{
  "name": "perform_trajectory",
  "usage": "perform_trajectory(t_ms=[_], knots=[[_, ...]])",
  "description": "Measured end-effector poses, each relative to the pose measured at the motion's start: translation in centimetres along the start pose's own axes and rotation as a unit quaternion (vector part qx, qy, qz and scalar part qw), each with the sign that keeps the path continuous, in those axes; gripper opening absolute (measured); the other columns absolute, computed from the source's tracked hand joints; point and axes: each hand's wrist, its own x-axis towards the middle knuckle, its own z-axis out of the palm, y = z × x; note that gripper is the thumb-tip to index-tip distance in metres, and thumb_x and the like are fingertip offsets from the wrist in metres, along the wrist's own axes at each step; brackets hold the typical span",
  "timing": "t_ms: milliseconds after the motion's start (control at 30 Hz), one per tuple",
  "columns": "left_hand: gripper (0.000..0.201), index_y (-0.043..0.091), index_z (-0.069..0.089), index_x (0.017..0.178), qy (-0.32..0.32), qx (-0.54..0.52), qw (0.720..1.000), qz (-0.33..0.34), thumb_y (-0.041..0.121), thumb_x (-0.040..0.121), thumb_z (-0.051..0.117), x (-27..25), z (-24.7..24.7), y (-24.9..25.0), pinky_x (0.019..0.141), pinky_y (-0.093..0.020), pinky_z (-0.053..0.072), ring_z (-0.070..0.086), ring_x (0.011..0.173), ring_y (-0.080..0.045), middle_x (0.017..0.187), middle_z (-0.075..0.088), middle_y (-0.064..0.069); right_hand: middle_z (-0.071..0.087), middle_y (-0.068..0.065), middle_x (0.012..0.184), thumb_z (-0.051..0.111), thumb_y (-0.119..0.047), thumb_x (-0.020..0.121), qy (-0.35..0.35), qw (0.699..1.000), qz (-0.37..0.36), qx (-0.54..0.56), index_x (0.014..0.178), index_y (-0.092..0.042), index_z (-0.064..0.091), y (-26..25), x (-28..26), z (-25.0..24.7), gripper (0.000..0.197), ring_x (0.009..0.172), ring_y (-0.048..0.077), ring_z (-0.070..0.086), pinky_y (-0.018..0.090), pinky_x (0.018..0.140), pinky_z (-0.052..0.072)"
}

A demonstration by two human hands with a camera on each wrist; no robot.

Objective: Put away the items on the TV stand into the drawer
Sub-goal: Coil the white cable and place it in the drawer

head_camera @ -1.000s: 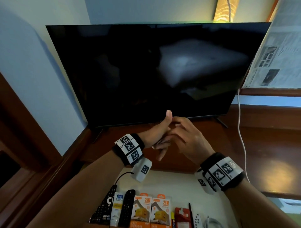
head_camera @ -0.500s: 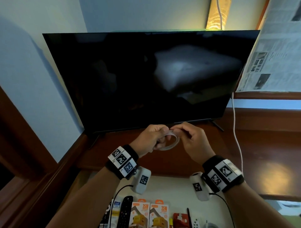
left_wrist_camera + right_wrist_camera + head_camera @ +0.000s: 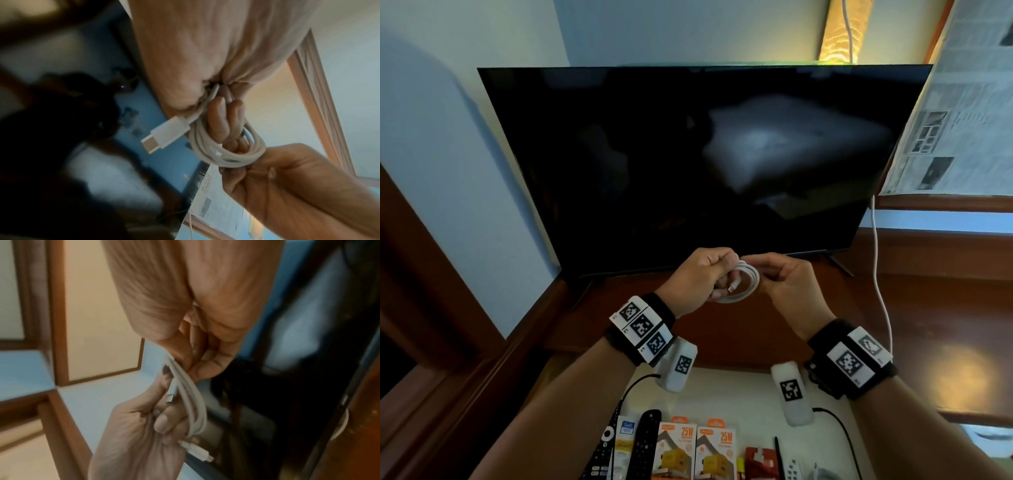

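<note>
Cable (image 3: 739, 282): now coiled; your left hand (image 3: 697, 279) and right hand (image 3: 789, 286) pinch it at 12 o'clock above the drawer (image 3: 739, 387); ready to stow.

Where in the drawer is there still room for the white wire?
The white drawer floor is bare behind the two orange charger boxes, between the wrists. The front row is crowded: black remotes, boxes, red packet. Both hands, left hand and right hand, hold the coiled white cable.
</note>
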Motion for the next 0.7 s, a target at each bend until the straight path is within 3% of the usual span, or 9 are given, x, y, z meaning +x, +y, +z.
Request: perform_trajectory(t_ms=[100,167,233,300,400,500,533,600,700], knots=[[0.036,0.007,0.050,0.080,0.018,0.035,0.999,0.002,0.018,0.112,0.039,0.2,0.3,0.0,0.049,-0.021,0.033,0.034,0.044,-0.008,0.056,0.039,0.002,0.076,0.019,0.109,0.050,0.016,0.091,-0.028,0.984,0.079,0.156,0.125,0.001,0.066,-0.2,-0.3,-0.1,0.040,0.104,0.034,0.073,0.040,0.091,0.058],[0.036,0.009,0.047,0.077,0.045,0.050,0.998,-0.004,0.015,0.111,0.040,0.5,0.6,-0.1,0.052,-0.016,0.034,0.037,0.044,-0.002,0.055,0.041,0.011,0.071,0.022,0.118,0.049,0.012,0.086,-0.055,0.971,0.091,0.212,0.133,0.001,0.061,-0.2,-0.4,-0.2,0.049,0.113,0.036,0.068,0.044,0.098,0.054],[0.038,0.008,0.047,0.075,0.065,0.049,0.997,-0.013,0.014,0.111,0.040,0.8,0.9,-0.1,0.052,-0.017,0.035,0.038,0.044,-0.002,0.055,0.042,0.011,0.070,0.012,0.125,0.060,0.004,0.089,-0.060,0.990,0.042,0.116,0.138,-0.005,0.058,0.0,-0.8,0.2,0.050,0.118,0.026,0.067,0.038,0.099,0.054],[0.038,-0.002,0.052,0.081,0.052,0.029,0.998,-0.027,0.016,0.112,0.039,0.8,1.0,0.1,0.049,-0.022,0.035,0.037,0.042,-0.004,0.055,0.044,0.001,0.070,0.000,0.127,0.067,-0.008,0.095,-0.020,0.999,-0.007,-0.035,0.139,-0.010,0.059,0.6,-1.1,0.9,0.044,0.120,0.011,0.065,0.032,0.100,0.054],[0.038,0.001,0.056,0.086,0.025,0.027,0.999,-0.037,0.022,0.112,0.039,0.6,1.0,-0.1,0.046,-0.032,0.038,0.041,0.043,-0.017,0.056,0.045,-0.003,0.074,-0.002,0.110,0.059,-0.007,0.100,0.063,0.986,-0.066,-0.142,0.125,-0.010,0.068,1.0,-1.2,1.4,0.027,0.101,0.001,0.068,0.014,0.084,0.053],[0.035,0.011,0.059,0.088,-0.003,0.057,0.998,-0.022,0.028,0.112,0.040,0.3,1.2,-0.3,0.064,-0.055,0.048,0.049,0.062,-0.045,0.069,0.051,-0.009,0.071,0.003,0.095,0.054,-0.008,0.102,0.085,0.967,-0.102,-0.218,0.105,-0.009,0.070,1.4,-1.1,1.3,0.016,0.085,0.011,0.068,0.017,0.072,0.053],[0.033,0.008,0.063,0.095,-0.007,0.070,0.997,-0.026,0.027,0.112,0.041,0.2,1.3,-0.5,0.073,-0.056,0.051,0.056,0.073,-0.047,0.076,0.057,-0.011,0.069,0.002,0.091,0.053,-0.007,0.102,0.093,0.965,-0.095,-0.224,0.100,-0.008,0.069,1.5,-1.2,1.2,0.016,0.080,0.011,0.066,0.017,0.069,0.052],[0.030,0.006,0.067,0.106,0.001,0.108,0.994,-0.034,0.025,0.111,0.045,0.0,1.2,-0.7,0.082,-0.048,0.055,0.065,0.085,-0.036,0.088,0.066,-0.016,0.064,-0.003,0.081,0.053,-0.005,0.102,0.111,0.964,-0.085,-0.226,0.091,-0.008,0.067,1.4,-1.1,1.1,0.018,0.070,0.011,0.061,0.011,0.060,0.045],[0.025,0.014,0.069,0.092,0.038,0.186,0.982,-0.017,0.027,0.107,0.054,-0.9,0.6,-0.6,0.068,-0.049,0.051,0.060,0.070,-0.035,0.079,0.064,-0.016,0.060,-0.002,0.072,0.056,-0.004,0.100,0.140,0.948,-0.113,-0.263,0.085,-0.005,0.066,1.6,-1.0,0.6,0.018,0.057,0.013,0.053,0.014,0.052,0.041]])
